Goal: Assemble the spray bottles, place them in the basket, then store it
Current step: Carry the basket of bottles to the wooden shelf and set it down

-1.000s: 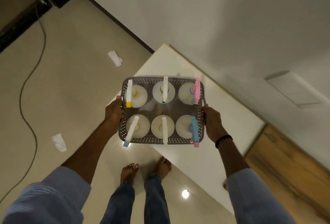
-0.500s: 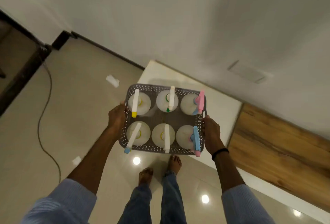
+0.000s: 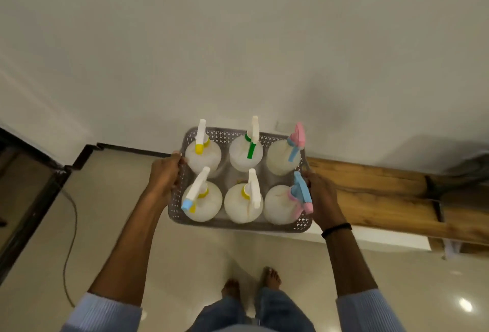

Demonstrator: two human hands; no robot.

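Observation:
A grey perforated basket [image 3: 239, 225] hangs in the air in front of me, carried level. My left hand [image 3: 165, 172] grips its left rim and my right hand [image 3: 321, 196] grips its right rim. Inside stand several white spray bottles [image 3: 243, 203] in two rows, all with trigger heads fitted. Their triggers and collars are yellow, green, blue and pink. The back-row middle bottle [image 3: 246, 155] has a green trigger. A pink-and-blue head [image 3: 297, 137] tops the back right bottle.
A white wall [image 3: 238, 40] fills the upper view, close ahead. A wooden plank surface [image 3: 370, 194] and a white slab [image 3: 370, 236] lie low on the right. A dark cable [image 3: 70, 225] trails on the beige floor at left, near a dark door frame [image 3: 31, 199]. My bare feet [image 3: 251, 284] show below.
I have walked forward with the basket. The wall has come closer and the white slab has slid under and right of the basket. Both hands keep their grip.

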